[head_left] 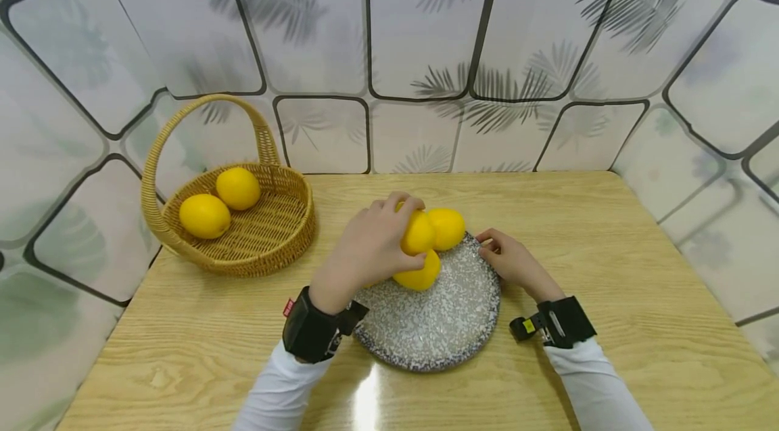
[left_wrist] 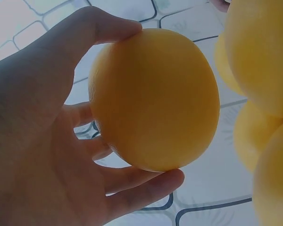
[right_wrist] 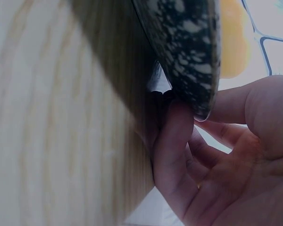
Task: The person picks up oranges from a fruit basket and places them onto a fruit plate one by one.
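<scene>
My left hand [head_left: 374,245] grips a lemon [head_left: 418,233] over the grey speckled plate [head_left: 450,323]. In the left wrist view, thumb and fingers curve round that lemon [left_wrist: 155,103], and other lemons [left_wrist: 262,52] show at the right. Two lemons are visible beside the held one in the head view, one behind it [head_left: 448,228] and one in front [head_left: 421,274]; a sliver of yellow shows under the hand. At the plate's right rim, my right hand [head_left: 514,262] pinches the edge. The right wrist view has its thumb above the rim [right_wrist: 193,61] and fingers below.
A wicker basket [head_left: 304,231] with a tall handle stands on the wooden table [head_left: 201,343] at the left, and two lemons [head_left: 222,203] lie in it. A patterned cloth [head_left: 426,38] rises behind the table and along its sides.
</scene>
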The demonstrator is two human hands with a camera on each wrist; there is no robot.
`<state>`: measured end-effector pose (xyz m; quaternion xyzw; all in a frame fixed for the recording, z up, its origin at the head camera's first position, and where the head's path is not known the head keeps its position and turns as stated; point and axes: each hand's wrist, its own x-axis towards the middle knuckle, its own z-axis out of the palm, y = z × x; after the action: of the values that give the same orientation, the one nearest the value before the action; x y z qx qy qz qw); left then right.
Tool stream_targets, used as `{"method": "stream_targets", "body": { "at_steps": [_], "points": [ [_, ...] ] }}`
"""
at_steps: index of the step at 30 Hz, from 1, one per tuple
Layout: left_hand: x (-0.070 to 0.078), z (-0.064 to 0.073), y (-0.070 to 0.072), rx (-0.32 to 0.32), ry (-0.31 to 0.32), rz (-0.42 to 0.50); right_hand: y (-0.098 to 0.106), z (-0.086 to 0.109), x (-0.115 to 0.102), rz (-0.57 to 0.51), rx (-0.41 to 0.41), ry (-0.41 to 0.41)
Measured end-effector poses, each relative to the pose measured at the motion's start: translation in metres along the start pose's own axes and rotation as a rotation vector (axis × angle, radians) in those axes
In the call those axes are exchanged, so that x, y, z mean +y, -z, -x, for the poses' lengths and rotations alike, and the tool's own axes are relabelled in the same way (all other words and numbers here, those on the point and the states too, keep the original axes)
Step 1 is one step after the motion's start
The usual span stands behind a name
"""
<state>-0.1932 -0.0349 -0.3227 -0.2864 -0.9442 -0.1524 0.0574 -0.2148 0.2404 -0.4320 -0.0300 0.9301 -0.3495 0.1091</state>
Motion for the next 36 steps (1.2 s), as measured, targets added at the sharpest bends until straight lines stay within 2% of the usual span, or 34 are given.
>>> {"method": "stream_targets", "body": {
  "at_steps": [6,11,19,29,36],
  "points": [
    [0.004,-0.002,-0.005,-0.034,-0.030,0.013,-0.001,0.000,0.000,0.006,0.003,-0.001],
    [0.004,-0.005,-0.011,-0.036,-0.037,0.033,0.000,0.000,0.000,0.015,0.008,0.001],
    [0.003,-0.008,-0.018,-0.013,-0.041,0.077,0.000,0.000,-0.001,0.024,0.013,0.013],
    [0.008,-0.013,-0.025,0.008,-0.108,0.078,0.000,-0.001,0.001,0.012,0.012,0.024],
    [0.011,-0.016,-0.037,0.025,-0.131,0.125,0.000,0.000,0.000,0.010,0.005,0.020]
  ]
}}
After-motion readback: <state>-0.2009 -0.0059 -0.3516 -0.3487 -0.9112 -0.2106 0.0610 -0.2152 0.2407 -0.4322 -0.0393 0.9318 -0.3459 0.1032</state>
